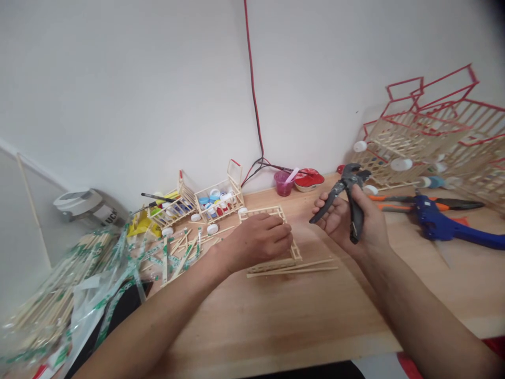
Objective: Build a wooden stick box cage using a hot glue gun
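My left hand [262, 238] is over a small frame of wooden sticks [281, 211] lying on the table, its fingers curled down and pressed together. Whatever those fingers may hold is hidden behind the knuckles. Raised to the right of that frame, my right hand [365, 223] grips black-handled cutting pliers [349, 197], jaws upward and handles spread. Several loose wooden sticks [311, 268] lie along the frame's near side.
Small stick carts [221, 202] with bottle caps stand at the back. Packaged sticks [59, 289] lie left. A purple cup [284, 183] and red paint dish [310, 180] are by the wall. At right are a blue glue gun [434, 218], orange-handled pliers [398, 202] and red-rimmed carts [426, 126].
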Demonstrator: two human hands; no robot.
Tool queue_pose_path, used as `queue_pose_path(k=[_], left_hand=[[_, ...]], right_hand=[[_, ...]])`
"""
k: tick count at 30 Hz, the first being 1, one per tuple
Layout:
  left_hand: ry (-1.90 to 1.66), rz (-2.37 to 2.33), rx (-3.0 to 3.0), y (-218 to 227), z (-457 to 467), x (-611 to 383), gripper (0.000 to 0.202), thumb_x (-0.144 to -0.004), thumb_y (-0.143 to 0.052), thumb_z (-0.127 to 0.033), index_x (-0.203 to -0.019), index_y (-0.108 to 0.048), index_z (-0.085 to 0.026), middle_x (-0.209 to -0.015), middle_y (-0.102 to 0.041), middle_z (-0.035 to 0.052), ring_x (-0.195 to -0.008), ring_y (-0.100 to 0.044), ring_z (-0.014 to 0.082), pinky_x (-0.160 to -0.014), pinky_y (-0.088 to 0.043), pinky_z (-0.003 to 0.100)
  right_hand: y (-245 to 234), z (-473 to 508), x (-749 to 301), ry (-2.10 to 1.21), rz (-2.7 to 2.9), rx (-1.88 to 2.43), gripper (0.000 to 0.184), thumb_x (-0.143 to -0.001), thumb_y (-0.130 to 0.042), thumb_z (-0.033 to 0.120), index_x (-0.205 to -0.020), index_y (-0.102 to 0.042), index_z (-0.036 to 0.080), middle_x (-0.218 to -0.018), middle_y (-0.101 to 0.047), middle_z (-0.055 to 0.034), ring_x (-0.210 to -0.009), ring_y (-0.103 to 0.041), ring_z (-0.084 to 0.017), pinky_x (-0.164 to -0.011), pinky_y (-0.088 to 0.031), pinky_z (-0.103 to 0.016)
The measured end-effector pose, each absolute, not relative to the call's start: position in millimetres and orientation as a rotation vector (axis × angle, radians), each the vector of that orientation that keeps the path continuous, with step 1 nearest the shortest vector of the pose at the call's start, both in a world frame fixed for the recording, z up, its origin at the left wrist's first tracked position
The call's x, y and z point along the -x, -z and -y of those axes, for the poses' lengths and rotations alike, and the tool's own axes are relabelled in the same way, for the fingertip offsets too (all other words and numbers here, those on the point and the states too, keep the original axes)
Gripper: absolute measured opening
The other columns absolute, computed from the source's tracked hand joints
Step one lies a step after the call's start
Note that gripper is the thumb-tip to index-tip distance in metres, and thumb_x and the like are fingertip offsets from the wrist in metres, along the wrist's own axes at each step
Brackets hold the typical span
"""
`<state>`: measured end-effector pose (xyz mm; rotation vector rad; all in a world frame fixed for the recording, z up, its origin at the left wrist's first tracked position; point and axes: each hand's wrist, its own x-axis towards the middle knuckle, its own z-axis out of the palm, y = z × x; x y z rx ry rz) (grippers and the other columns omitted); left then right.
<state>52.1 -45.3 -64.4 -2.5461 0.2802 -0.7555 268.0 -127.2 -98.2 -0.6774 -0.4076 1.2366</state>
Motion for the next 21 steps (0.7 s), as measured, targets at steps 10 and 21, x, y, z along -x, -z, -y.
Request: queue_pose_path(k=[10, 21], left_hand=[[0.667, -0.248, 2.607, 67.0, 43.2, -50.7, 0.017, -0.097, -0.051, -0.011, -0.087, -0.065, -0.015, -0.089, -0.07, 0.0055, -0.086, -0.063, 0.0149, -0.076, -0.052, 0.029], [0.628, -0.237, 2.652, 67.7, 42.1, -50.4, 0.017, -0.097, -0.05, -0.012, -0.091, -0.066, -0.015, -0.092, -0.07, 0.0064, -0.089, -0.064, 0.0152, -0.078, -0.053, 0.03]], right_hand=[[90.6, 128.0, -263.6, -1.235, 0.282, 0.66, 0.047, -0.094, -0.039, 0.053, -0.085, -0.068, 0.017, -0.075, -0.067, -0.0069, -0.068, -0.066, -0.017, -0.059, -0.058, -0.026], [93.5, 128.4, -265.0, -1.273, 0.301, 0.608, 0.047, -0.096, -0.038, 0.052, -0.086, -0.067, 0.017, -0.074, -0.068, -0.0083, -0.069, -0.067, -0.017, -0.062, -0.06, -0.027]])
